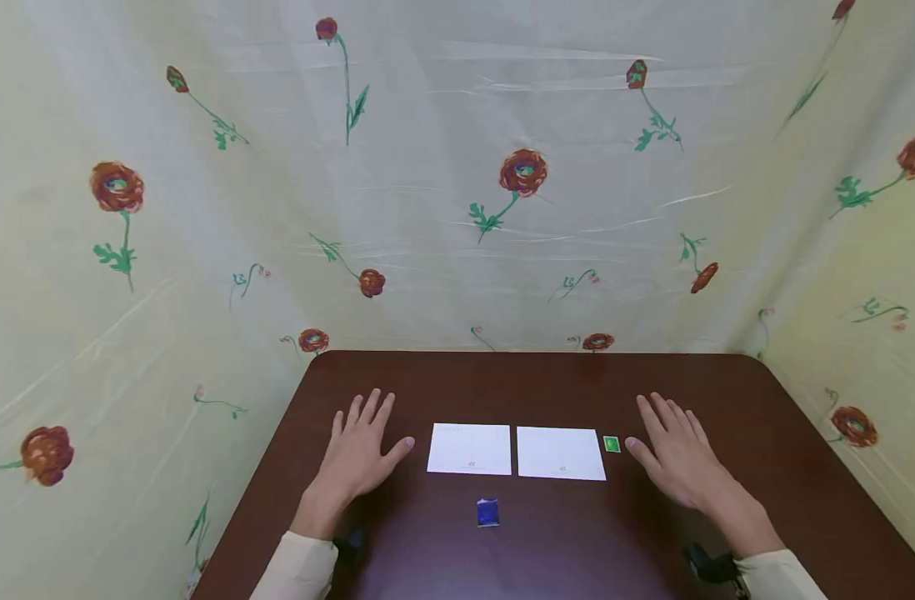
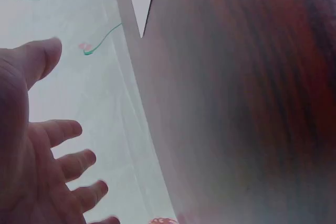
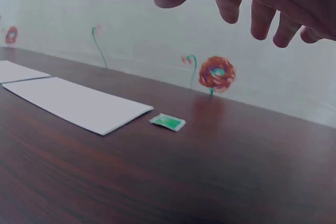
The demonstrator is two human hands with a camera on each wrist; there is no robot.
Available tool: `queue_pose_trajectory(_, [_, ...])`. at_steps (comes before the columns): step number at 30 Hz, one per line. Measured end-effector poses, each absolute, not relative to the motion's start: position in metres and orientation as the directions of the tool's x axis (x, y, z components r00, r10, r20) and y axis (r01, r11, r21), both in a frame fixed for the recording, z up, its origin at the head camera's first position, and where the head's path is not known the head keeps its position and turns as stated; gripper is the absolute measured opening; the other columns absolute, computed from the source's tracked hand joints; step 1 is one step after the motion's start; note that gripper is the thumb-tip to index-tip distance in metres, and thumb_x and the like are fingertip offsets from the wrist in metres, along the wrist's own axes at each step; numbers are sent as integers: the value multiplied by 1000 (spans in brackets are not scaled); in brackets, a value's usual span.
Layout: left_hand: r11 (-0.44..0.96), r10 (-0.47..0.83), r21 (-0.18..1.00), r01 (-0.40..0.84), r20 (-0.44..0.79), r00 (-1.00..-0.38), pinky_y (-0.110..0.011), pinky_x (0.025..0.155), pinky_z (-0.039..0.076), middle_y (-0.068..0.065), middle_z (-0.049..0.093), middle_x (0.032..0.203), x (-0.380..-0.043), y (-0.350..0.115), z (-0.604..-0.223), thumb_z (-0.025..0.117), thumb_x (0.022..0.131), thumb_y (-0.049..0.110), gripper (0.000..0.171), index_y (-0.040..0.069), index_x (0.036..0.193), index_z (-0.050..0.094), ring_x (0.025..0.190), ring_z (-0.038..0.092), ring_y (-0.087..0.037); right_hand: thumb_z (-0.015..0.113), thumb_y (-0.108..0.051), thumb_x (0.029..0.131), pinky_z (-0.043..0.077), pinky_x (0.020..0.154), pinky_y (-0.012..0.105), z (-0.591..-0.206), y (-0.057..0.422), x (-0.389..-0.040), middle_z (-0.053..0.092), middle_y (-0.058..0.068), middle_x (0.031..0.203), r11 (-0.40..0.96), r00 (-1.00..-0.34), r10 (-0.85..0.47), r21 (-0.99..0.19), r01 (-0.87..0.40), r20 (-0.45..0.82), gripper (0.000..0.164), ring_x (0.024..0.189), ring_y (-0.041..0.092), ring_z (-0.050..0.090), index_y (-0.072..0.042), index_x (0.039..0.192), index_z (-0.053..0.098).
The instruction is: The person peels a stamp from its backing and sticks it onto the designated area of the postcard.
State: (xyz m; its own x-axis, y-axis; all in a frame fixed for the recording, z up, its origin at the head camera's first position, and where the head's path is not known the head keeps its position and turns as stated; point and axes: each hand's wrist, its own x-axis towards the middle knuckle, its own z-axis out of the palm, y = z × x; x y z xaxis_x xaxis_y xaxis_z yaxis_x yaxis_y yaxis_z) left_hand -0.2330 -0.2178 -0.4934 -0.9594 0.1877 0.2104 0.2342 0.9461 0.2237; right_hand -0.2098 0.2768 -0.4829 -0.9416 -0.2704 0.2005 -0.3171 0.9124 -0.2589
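Two white paper cards lie side by side on the table, a left card (image 1: 469,450) and a right card (image 1: 561,454), each with a small faint mark near its lower edge. Just right of them is a small green packet (image 1: 612,444) with a pale border, also seen in the right wrist view (image 3: 168,123). A small shiny blue packet (image 1: 487,512) lies nearer, below the left card. My left hand (image 1: 362,450), fingers spread, is left of the cards and holds nothing. My right hand (image 1: 678,454) is raised above the table beside the green packet, fingers extended, holding nothing.
The dark brown table (image 1: 412,383) has rounded far corners. Behind it and at both sides hangs a pale sheet (image 1: 427,208) printed with red flowers. A black band (image 1: 712,567) is at the right wrist, by the white sleeve (image 1: 780,575).
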Motion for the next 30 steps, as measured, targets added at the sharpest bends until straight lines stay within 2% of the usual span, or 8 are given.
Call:
queue_pose_trajectory(8, [929,253,222,296,204,-946,-62,119,20,-16,34,161,-248,-206,-477,64,90,59,90,9,157,32,149,30,-41,66,-36,95,30,110,66,-464,270,-205,39,32,152,895,-928,-321,-259,-363,192,78,140,50,36,9,150,34])
queue_pose_trajectory(12, [918,281,229,323,201,-939,-58,120,22,-17,37,159,-253,-199,-466,67,89,57,90,6,155,34,148,33,-39,71,-31,92,37,106,66,-456,264,-207,46,31,147,890,-920,-338,-248,-382,200,73,134,50,45,9,146,41])
queue_pose_trajectory(17, [910,290,242,336,206,-935,-54,120,26,-14,40,158,-258,-195,-454,71,88,54,89,5,154,37,148,34,-35,74,-26,90,45,101,60,-448,249,-213,56,27,139,862,-897,-382,-265,-433,222,64,126,46,55,7,140,50])
queue_pose_trajectory(21, [902,292,278,331,171,-941,-51,120,27,-12,41,158,-259,-191,-451,75,86,50,87,8,154,38,149,33,-32,78,-23,86,54,92,51,-448,231,-214,67,19,123,839,-881,-414,-280,-467,229,56,110,36,65,4,132,59])
queue_pose_trajectory(24, [891,312,294,345,154,-937,-51,118,31,-12,43,157,-258,-187,-454,78,86,43,83,9,153,41,148,35,-32,80,-24,85,56,81,44,-452,217,-214,72,12,108,829,-871,-434,-276,-486,230,51,94,26,66,1,126,65])
queue_pose_trajectory(26, [887,329,293,357,144,-933,-51,117,34,-11,45,156,-257,-185,-457,79,86,40,81,9,152,43,148,36,-31,80,-24,85,56,80,44,-454,208,-214,73,10,106,818,-864,-450,-283,-500,227,47,92,25,66,0,124,67])
queue_pose_trajectory(30, [882,354,284,375,125,-927,-50,115,36,-10,47,154,-256,-181,-468,80,86,35,77,8,150,46,147,38,-31,80,-22,84,56,86,48,-460,191,-215,73,14,114,795,-845,-486,-288,-533,223,44,101,31,70,0,121,70])
